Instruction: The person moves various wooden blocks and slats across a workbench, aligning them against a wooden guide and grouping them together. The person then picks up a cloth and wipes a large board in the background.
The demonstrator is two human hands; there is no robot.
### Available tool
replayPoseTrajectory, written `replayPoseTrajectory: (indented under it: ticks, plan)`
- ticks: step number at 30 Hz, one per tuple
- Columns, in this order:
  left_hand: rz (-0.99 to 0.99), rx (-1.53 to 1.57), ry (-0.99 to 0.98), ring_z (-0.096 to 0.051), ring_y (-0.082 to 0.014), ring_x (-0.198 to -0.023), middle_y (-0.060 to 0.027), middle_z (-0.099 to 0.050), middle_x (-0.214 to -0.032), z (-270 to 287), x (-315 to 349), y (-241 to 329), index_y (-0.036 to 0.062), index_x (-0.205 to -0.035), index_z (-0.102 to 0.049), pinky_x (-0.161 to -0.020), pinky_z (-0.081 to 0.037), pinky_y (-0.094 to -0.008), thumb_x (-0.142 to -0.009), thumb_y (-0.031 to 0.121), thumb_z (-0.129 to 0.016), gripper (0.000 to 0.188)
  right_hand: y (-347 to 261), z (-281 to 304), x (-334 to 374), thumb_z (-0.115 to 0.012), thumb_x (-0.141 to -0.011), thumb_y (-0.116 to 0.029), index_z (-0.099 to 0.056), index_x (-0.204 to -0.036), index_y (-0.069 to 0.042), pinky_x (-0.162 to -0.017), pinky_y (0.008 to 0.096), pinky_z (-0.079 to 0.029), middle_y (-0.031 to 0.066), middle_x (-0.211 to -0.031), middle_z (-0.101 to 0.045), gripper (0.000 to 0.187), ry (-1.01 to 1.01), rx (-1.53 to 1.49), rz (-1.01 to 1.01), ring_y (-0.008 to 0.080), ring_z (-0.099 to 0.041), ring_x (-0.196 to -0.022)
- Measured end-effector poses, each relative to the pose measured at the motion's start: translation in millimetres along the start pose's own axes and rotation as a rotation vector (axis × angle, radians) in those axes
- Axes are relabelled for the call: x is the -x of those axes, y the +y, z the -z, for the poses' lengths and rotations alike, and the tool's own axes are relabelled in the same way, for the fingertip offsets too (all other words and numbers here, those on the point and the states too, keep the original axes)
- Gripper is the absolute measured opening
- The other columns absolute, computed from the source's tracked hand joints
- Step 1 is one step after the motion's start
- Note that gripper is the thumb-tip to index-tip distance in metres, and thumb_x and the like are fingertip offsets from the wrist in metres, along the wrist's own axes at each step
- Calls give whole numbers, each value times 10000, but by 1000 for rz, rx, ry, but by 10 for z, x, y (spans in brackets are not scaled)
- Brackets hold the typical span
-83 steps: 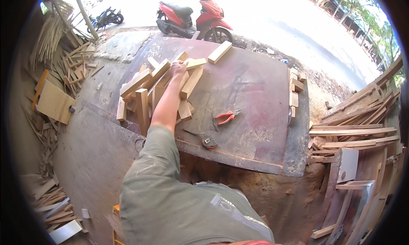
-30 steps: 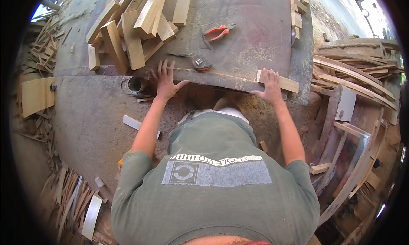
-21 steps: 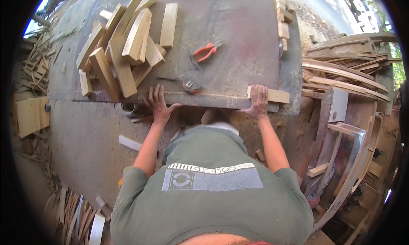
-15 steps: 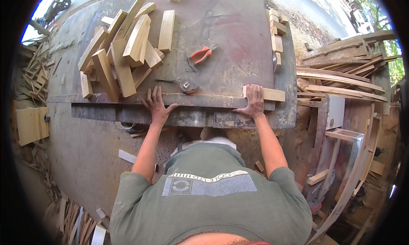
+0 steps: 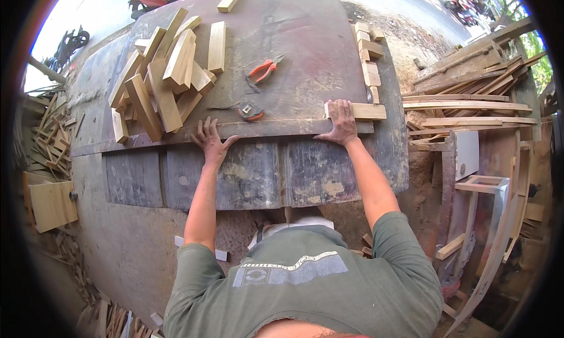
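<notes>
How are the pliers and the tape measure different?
The pliers have long orange handles; the tape measure has a compact, dark body with orange trim. The pliers lie farther from the left hand than the tape measure does. Both have orange parts and rest on the tabletop.

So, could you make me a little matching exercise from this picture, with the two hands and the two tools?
1. pliers
2. left hand
3. tape measure
4. right hand

A. lying between the pliers and the near edge of the panel
B. laid over a light wooden block
C. two orange-red handles
D. spread on the panel's near edge

Pairs: 1-C, 2-D, 3-A, 4-B
</notes>
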State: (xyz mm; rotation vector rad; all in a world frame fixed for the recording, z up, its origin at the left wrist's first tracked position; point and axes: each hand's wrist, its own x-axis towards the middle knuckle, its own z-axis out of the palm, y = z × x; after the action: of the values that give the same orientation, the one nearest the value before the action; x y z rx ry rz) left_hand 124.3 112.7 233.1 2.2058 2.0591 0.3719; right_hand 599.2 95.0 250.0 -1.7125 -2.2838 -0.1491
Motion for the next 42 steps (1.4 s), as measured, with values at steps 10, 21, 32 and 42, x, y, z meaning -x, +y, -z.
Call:
replayPoseTrajectory:
  ticks: [10, 21, 32, 42]
  plan:
    - [60, -13, -44, -147, -360, -1564, -144, -310, -1626, -98, -535, -2, 109, -1498, -424, -1189, 27, -761, -776, 836, -641, 1047, 145, 2, -415, -781, -535, -856, -368, -1571, -21, -1266, 583, -204, 268, -1445, -436, 1393, -5, 10, -10, 459, -380, -1410]
    - [145, -47, -152, -360, -337, -1492, -192, -485, -1519, 543, 242, 251, 69, -1411, -593, -1182, -122, -765, -923, 828, -433, 916, -44, 474, 218, -772, -736, -702, -416, -1528, 18, -1168, 532, -337, 243, -1363, -513, 1128, -218, -30, 37, 432, -467, -1323]
    - [300, 67, -699, -688, -392, -1094, -234, -707, -1155, 1745, 1547, 738, 31, -1122, -724, -919, -545, -532, -856, 607, -743, 635, -917, 2247, 2741, -839, -779, -179, -530, -1368, 43, -991, 518, -494, 221, -1268, -577, 701, -151, -211, -426, 424, -561, -1207]
    - [381, -202, -46, -597, -399, -1280, -258, -619, -1349, 390, -701, 430, -69, -1320, -564, -1038, -515, -464, -819, 449, -852, 776, -1256, 1902, 6003, -757, -864, -297, -554, -1279, 14, -987, 526, -490, 267, -1186, -590, 557, -1171, -159, -1339, 464, -574, -1163]
